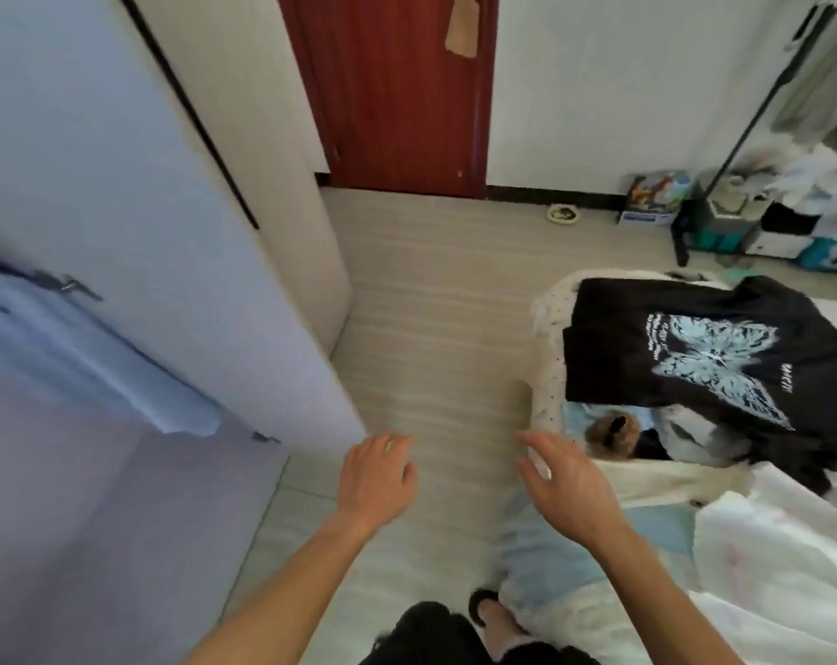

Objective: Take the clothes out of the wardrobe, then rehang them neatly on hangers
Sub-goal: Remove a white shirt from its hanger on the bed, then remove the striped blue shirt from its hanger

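Fingers (393, 442) of left hand (376, 477) and right hand (570, 487) loose, empty — black T-shirt (618, 362) apart, rightward

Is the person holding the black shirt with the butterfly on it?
No, the left hand and right hand are open and empty over the floor, while the black butterfly shirt lies on the bed.

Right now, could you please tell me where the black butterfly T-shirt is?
In the head view the black butterfly T-shirt lies spread flat on the bed at the right, near its far corner, just beyond the empty right hand.
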Demonstrator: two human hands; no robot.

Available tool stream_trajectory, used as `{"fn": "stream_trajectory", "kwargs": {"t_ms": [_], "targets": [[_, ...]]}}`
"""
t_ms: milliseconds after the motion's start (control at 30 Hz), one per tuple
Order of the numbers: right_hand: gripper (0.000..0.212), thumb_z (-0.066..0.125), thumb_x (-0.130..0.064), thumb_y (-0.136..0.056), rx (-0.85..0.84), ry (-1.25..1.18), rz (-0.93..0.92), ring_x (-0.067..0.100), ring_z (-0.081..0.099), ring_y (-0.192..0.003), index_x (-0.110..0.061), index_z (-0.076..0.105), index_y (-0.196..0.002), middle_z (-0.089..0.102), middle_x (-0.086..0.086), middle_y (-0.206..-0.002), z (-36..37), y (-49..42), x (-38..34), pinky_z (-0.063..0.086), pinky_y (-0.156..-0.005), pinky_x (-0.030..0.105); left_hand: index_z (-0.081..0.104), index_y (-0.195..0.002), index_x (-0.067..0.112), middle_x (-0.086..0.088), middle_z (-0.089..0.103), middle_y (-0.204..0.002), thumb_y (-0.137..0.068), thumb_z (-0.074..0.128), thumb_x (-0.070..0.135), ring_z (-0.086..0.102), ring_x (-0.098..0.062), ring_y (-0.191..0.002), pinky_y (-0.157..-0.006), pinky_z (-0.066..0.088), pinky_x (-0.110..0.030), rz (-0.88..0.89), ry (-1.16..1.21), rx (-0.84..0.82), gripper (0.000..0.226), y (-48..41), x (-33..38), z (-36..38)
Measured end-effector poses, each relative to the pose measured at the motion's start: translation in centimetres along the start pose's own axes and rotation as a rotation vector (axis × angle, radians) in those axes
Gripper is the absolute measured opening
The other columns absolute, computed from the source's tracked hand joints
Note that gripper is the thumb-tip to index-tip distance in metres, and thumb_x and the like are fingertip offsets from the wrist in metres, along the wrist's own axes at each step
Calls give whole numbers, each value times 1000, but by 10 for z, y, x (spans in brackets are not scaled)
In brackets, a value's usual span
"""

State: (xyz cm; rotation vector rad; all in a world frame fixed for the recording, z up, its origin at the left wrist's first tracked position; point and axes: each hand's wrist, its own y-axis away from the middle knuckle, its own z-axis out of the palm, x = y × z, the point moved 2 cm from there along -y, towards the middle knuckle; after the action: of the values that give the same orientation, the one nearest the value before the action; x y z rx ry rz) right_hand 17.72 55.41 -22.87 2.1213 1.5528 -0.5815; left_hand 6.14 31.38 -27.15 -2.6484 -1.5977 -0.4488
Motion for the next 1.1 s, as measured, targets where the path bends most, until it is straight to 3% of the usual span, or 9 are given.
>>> {"fn": "stream_trajectory", "kwargs": {"t_ms": [133,267,433,700,900,1033,1100], "targets": [[36,53,-40,-99,-152,51,-208,15,50,-131,-36,57,-134,56,-9,-140,47,-8,-94,36,-107,26,72,-108,26,1,70,-108,-77,44,38,69,-22,-97,-78,57,-38,-174,-2,194,44,59,-101,-50],[36,49,-43,-100,-276,75,-426,11,40,-139,-41,53,-136,49,-12,-147,82,-29,-186,34,-113,29,67,-118,27,-1,64,-123,-81,45,36,62,-26,-113,-93,49,-40,-402,-10,373,44,106,-189,-115],[42,42,-44,-103,-335,101,-697,3,22,-146,-43,42,-144,35,-20,-153,108,-55,-313,19,-114,17,68,-122,21,-11,61,-131,-85,47,36,59,-33,-119,-102,44,-47,-571,-140,661,45,162,-267,-226],[45,42,-43,-103,-315,56,-953,2,23,-143,-42,35,-148,34,-21,-153,117,-109,-472,22,-109,14,59,-134,18,-15,40,-153,-84,55,25,33,-33,-143,-114,27,-60,-567,-497,1111,51,194,-333,-404],[51,46,-43,-102,-365,9,-1038,3,23,-144,-42,29,-150,29,-20,-155,136,-166,-552,27,-112,19,55,-138,24,-11,39,-154,-91,49,37,33,-32,-143,-116,22,-57,-826,-630,1129,49,198,-400,-477],[53,46,-44,-101,-406,35,-1042,8,26,-143,-40,27,-151,29,-19,-155,155,-210,-599,32,-113,26,56,-137,24,-11,44,-152,-94,35,49,38,-32,-140,-116,20,-57,-1008,-539,1019,54,187,-455,-480],[55,47,-43,-101,-414,50,-1037,10,28,-142,-37,26,-152,31,-16,-155,168,-235,-622,34,-111,26,58,-134,18,-12,50,-146,-95,32,53,48,-36,-131,-114,25,-58,-1036,-620,1017,58,181,-473,-468]]}}
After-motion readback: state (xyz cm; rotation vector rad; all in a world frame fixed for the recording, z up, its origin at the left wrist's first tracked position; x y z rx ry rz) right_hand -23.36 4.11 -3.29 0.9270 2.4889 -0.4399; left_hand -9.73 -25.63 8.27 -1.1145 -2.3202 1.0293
